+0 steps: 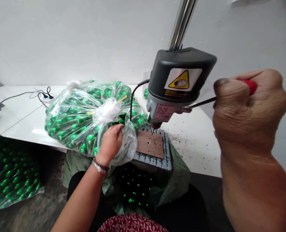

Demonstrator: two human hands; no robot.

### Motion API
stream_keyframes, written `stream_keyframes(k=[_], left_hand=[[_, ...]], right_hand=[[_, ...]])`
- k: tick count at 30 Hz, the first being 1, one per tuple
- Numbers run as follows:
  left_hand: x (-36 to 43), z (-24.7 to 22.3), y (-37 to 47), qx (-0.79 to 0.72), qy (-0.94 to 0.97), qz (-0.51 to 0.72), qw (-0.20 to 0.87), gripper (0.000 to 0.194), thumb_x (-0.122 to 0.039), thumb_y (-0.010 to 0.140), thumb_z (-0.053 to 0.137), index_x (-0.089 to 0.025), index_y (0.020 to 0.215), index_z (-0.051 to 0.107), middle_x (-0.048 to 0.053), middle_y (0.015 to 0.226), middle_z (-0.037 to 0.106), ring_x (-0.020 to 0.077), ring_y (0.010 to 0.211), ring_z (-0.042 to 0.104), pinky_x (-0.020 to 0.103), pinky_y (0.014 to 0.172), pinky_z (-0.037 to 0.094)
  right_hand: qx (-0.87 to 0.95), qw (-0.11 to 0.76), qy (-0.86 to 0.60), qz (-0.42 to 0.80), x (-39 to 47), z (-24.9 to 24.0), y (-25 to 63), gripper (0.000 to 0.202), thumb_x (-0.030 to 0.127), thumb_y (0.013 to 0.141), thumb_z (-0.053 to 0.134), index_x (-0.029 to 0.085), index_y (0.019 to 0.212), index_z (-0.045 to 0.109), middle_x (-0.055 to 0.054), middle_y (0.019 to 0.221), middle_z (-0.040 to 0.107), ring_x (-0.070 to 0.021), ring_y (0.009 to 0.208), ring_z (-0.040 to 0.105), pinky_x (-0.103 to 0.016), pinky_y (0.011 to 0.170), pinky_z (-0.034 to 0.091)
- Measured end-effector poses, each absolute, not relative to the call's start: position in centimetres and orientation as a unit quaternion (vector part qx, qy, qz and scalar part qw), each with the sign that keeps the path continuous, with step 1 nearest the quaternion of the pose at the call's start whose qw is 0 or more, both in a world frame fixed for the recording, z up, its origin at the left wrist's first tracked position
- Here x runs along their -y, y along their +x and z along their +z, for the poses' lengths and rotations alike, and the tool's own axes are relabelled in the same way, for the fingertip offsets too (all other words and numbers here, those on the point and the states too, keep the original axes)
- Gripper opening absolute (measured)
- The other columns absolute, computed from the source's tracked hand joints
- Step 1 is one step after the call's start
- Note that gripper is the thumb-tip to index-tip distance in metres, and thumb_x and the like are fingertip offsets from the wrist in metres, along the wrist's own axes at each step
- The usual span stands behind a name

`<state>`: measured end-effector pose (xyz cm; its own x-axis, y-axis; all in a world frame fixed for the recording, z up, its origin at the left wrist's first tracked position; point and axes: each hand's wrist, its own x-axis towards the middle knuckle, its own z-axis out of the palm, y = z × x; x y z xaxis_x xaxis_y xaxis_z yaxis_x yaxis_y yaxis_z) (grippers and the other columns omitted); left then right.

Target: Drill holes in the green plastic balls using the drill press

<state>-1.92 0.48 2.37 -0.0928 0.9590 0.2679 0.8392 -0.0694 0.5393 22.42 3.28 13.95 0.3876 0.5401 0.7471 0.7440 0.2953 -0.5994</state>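
My right hand (249, 112) is wrapped around the red knob (250, 86) on the feed lever of a drill press (176, 80). Its thin bit points down over a brown square board (151, 145) with a small hole, lying on the slotted metal base (167, 154). My left hand (111, 141) is at the open mouth of a clear plastic bag (77, 116) full of shiny green balls. The left fingers are curled in at the opening, beside some green balls, and their tips are hidden.
Dark shavings are scattered on the white table (193, 145) right of the base. A power strip (46, 98) with plugs and cords sits at the back left. Another bag of green balls (12, 174) is on the floor. Below the base, a green sack (176, 180) hangs open with green balls inside.
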Motion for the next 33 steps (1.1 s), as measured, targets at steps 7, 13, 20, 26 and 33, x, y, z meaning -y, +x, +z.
stream_keyframes(k=[7,13,20,26,33], left_hand=[[-6.2,0.9,-3.0,-0.761,0.642,0.006,0.094,0.049,-0.023,0.084,0.054,-0.011,0.131,0.053,0.023,0.125,0.063,0.0343,0.112,0.064,0.042,0.089,0.051],[-6.4,-0.7,-4.3,-0.709,0.691,0.091,0.109,0.055,-0.026,0.082,0.058,-0.015,0.135,0.049,0.019,0.13,0.061,0.0314,0.118,0.058,0.041,0.098,0.046],[-2.3,1.9,-3.3,-0.595,0.711,0.322,0.191,0.062,-0.033,0.075,0.063,-0.015,0.13,0.041,0.011,0.121,0.057,0.0231,0.107,0.056,0.04,0.098,0.044],[0.3,3.1,0.1,-0.509,0.75,0.27,0.324,0.055,-0.039,0.077,0.063,-0.019,0.125,0.048,0.007,0.11,0.061,0.0193,0.093,0.058,0.035,0.089,0.047],[-1.8,0.5,2.4,-0.549,0.667,0.273,0.424,0.048,-0.04,0.084,0.054,-0.02,0.128,0.054,0.007,0.109,0.065,0.0183,0.086,0.063,0.033,0.081,0.053]], right_hand=[[0.55,0.603,-0.575,-0.042,-2.8,14.4,22.2,0.017,0.031,0.084,0.055,0.015,0.08,0.054,0.002,0.071,0.057,-0.0048,0.063,0.046,-0.023,0.061,0.038],[0.581,0.596,-0.55,-0.068,-2.7,14.1,22.3,0.026,0.04,0.089,0.047,0.016,0.083,0.053,0.005,0.074,0.055,-0.0036,0.065,0.046,-0.022,0.062,0.039],[0.562,0.608,-0.56,-0.038,-2.5,14.3,22.1,0.018,0.032,0.088,0.049,0.016,0.079,0.046,0.007,0.065,0.044,-0.0018,0.06,0.037,-0.02,0.061,0.032],[0.58,0.616,-0.533,-0.011,-2.6,14.3,22.2,0.019,0.032,0.088,0.048,0.016,0.079,0.042,0.008,0.068,0.043,-0.0012,0.062,0.036,-0.019,0.066,0.034],[0.589,0.622,-0.515,0.02,-2.4,14.3,22.3,0.021,0.036,0.087,0.048,0.017,0.08,0.042,0.007,0.068,0.042,-0.0024,0.062,0.037,-0.02,0.067,0.035]])
